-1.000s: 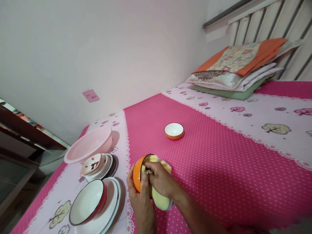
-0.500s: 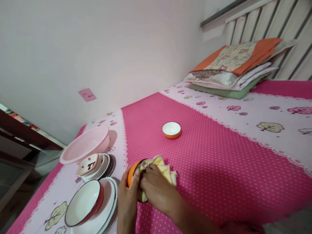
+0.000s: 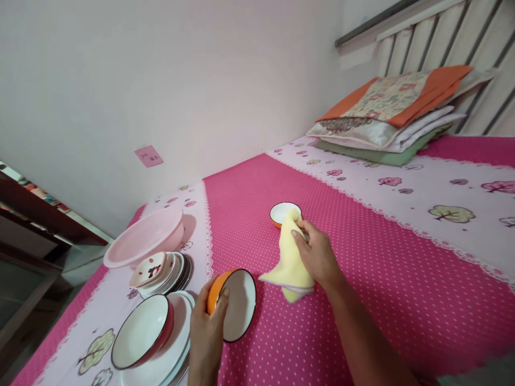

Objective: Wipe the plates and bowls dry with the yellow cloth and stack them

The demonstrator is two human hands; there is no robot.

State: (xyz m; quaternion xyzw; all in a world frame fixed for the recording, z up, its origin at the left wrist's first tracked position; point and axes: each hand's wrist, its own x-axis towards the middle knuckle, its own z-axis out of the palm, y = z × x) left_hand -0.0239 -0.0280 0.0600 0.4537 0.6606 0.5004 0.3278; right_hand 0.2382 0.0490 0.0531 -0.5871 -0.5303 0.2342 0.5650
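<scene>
My left hand (image 3: 207, 327) grips an orange bowl (image 3: 235, 303) with a white inside and dark rim, tilted on its side above the pink dotted cloth. My right hand (image 3: 317, 254) pinches a pale yellow cloth (image 3: 290, 262), which hangs down from the fingers. The cloth's top overlaps a second small orange bowl (image 3: 281, 213) that stands upright on the surface farther back. The two hands are apart, with the yellow cloth clear of the tilted bowl.
At the left stand a red-rimmed bowl (image 3: 140, 332) on stacked plates (image 3: 177, 343), another plate stack with a patterned bowl (image 3: 151, 269), and a pink basin (image 3: 145, 236). Folded bedding (image 3: 386, 115) lies at the far right by a slatted headboard. A wall runs behind.
My right hand has pulled the yellow cloth out of the tilted bowl and lifted it up and to the right, toward the far bowl. The bowl's white inside now shows.
</scene>
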